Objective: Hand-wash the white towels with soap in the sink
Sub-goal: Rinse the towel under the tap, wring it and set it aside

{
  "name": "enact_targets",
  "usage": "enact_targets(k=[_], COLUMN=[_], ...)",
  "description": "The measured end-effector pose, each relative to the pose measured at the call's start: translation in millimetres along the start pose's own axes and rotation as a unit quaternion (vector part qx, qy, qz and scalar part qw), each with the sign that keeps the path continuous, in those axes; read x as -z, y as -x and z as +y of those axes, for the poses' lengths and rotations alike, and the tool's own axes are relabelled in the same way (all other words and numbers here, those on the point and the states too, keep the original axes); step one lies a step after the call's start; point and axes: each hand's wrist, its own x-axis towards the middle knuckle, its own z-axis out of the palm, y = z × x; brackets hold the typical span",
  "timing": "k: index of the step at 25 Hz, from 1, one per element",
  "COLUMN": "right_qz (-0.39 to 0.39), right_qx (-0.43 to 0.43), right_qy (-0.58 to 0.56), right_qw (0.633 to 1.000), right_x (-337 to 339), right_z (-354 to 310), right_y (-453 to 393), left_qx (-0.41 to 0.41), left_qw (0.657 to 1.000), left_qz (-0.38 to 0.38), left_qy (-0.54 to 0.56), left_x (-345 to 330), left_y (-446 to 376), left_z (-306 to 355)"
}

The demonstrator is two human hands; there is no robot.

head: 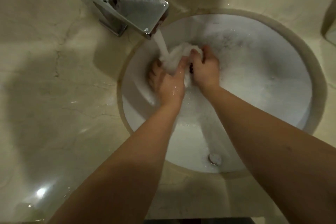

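The white towel [179, 54] was bunched into a wad between both hands, low in the sink [272, 96] and directly under the stream of water [161, 43] running from the tap [127, 3]. The left hand [167, 83] had its fingers and thumb curled round the near-left part of the wad; the right hand [205, 69] pinched the far-right part, fingertips dug into the cloth.

Soaked through, the towel would likely have been heavier than it looked and entirely limp — it would sag and stretch wherever it was not supported, and any soap on it would make the surface slick. It was not fragile, so a firm squeeze seemed safe. The best hold, as a judgement, was a full fistful at each end of the bunch rather than an edge or corner, which would let the wet weight slip out.

Much was hard to read. The falling water blurred the cloth where the two met, so the towel's folds and edges could not be traced, and most of it was hidden by the hands. Whether one towel or more was in the wad could not be told. No soap was visible as an object — only bubbly water on the bowl. A small dark spot sat between the hands, unidentifiable. The drain plug [214, 159] lay near the front of the bowl.
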Motion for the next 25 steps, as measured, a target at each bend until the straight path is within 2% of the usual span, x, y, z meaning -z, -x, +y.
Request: enact_targets(k=[3,5,7,9,11,14,16,20,23,25], right_qz=[0.018,0.022,0.027,0.028,-0.005,-0.084,-0.085,-0.059,-0.098,-0.086], right_qx=[-0.013,-0.013,-0.011,-0.004,0.016,0.065,0.075,0.053,0.035,0.048], right_qy=[-0.001,-0.013,-0.044,-0.073,-0.083,0.003,0.072,-0.013,-0.015,-0.055], right_qw=[1.000,1.000,0.999,0.997,0.996,0.994,0.991,0.997,0.994,0.994], right_x=[-1,-1,-2,-5,-12,-23,-23,-8,-6,-8], right_z=[-1,-2,1,-3,-15,-31,-29,-21,-19,-21], right_y=[8,18,28,32,31,30,30,32,37,43], left_qx=[0.093,0.115,0.095,0.046,-0.009,-0.054,-0.097,-0.164,-0.201,-0.203], left_qw=[0.984,0.964,0.959,0.976,0.987,0.986,0.982,0.985,0.978,0.974], left_qz=[-0.083,-0.107,-0.104,-0.064,-0.001,0.086,0.081,0.042,0.048,0.073], left_qy=[0.128,0.216,0.247,0.203,0.161,0.131,0.141,0.031,0.041,0.071], left_x=[10,18,25,34,43,55,58,58,57,56], left_y=[-8,-3,6,11,9,9,8,-3,-8,-7], left_z=[6,9,10,17,19,17,14,3,5,15])
